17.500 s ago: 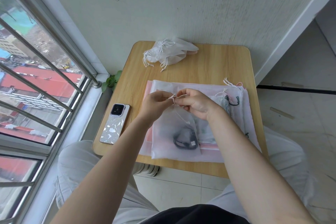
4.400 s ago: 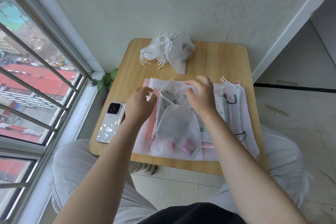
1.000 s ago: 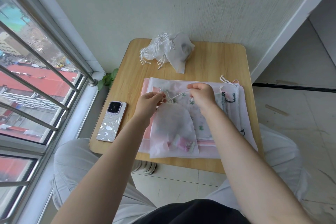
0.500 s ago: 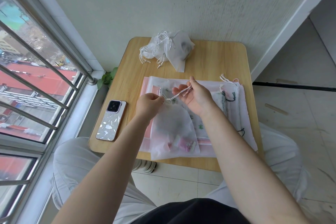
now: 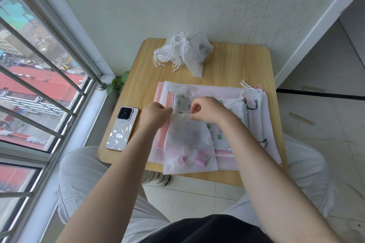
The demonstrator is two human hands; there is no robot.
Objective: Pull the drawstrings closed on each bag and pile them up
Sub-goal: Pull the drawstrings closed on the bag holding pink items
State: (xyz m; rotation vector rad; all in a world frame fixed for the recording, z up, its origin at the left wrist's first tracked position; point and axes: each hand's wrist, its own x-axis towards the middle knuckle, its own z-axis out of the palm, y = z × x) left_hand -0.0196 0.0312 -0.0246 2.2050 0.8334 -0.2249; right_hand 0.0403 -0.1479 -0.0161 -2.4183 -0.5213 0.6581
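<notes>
you're mid-cinch: left hand (image 5: 156, 114) grips the bag (image 5: 188, 144) mouth, right hand (image 5: 207, 110) pinches the drawstring (image 5: 180, 113); next, pull tight

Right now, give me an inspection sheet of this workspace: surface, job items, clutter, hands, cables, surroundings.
Surface: small light wooden table.
Job items: translucent white drawstring bag holding pink packets, neck partly gathered; flat stack of unclosed fabric bags beneath; pile of cinched white bags at far edge.
Clutter: patterned-case phone, left side.
Hands: left hand and right hand each pinch a white drawstring.
Cables: nothing seen.
Surroundings: barred window, white wall, tiled floor.
</notes>
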